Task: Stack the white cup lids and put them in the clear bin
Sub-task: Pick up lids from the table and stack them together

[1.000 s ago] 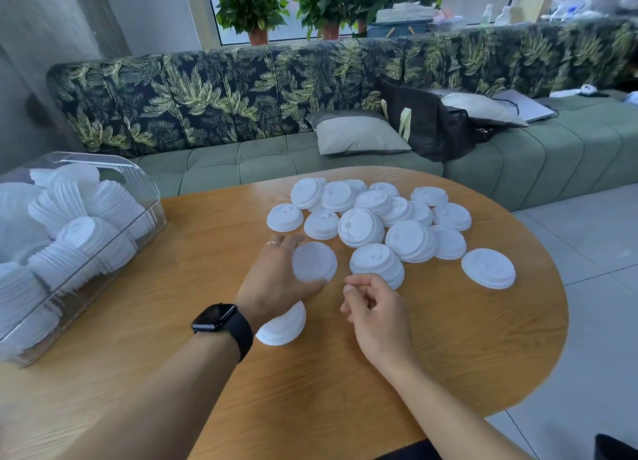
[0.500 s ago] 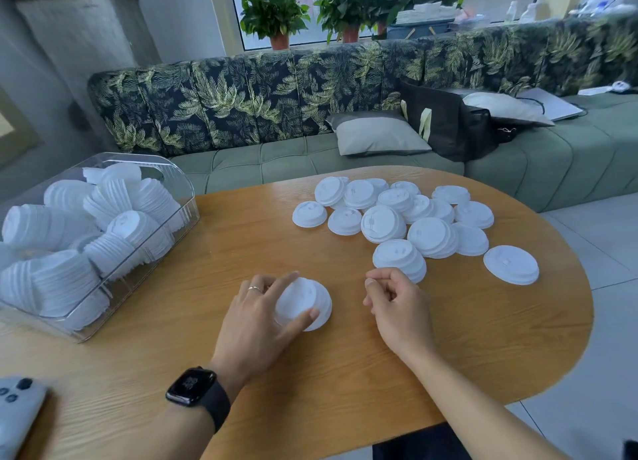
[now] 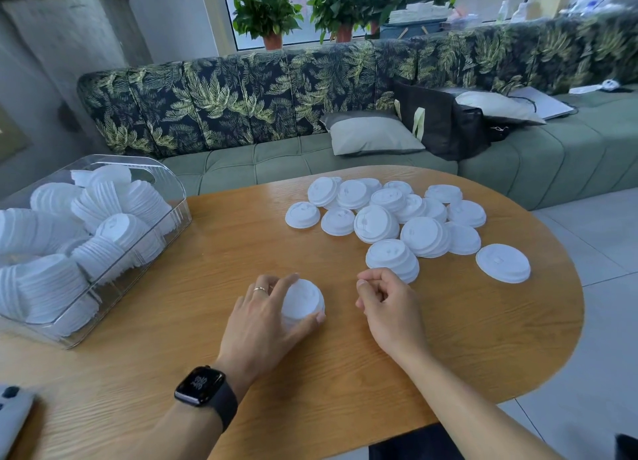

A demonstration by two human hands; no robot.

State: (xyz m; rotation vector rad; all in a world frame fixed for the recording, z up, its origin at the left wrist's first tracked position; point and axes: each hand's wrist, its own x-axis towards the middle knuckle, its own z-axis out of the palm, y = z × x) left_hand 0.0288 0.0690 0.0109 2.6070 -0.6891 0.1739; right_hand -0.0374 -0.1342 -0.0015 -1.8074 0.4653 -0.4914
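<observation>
Many stacks [image 3: 114, 231] already fill the bin [image 3: 179, 211]; some twenty lids [image 3: 376, 223] lie loose on the surface [image 3: 241, 245]; left hand [image 3: 262, 318] grips a small stack [image 3: 303, 299]; right hand [image 3: 386, 297] loosely curled, empty.

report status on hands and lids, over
Left hand grips a small lid stack on the table. Right hand loosely curled, empty. Clear bin to the left, nothing between. Loose lids unstacked beyond.
</observation>
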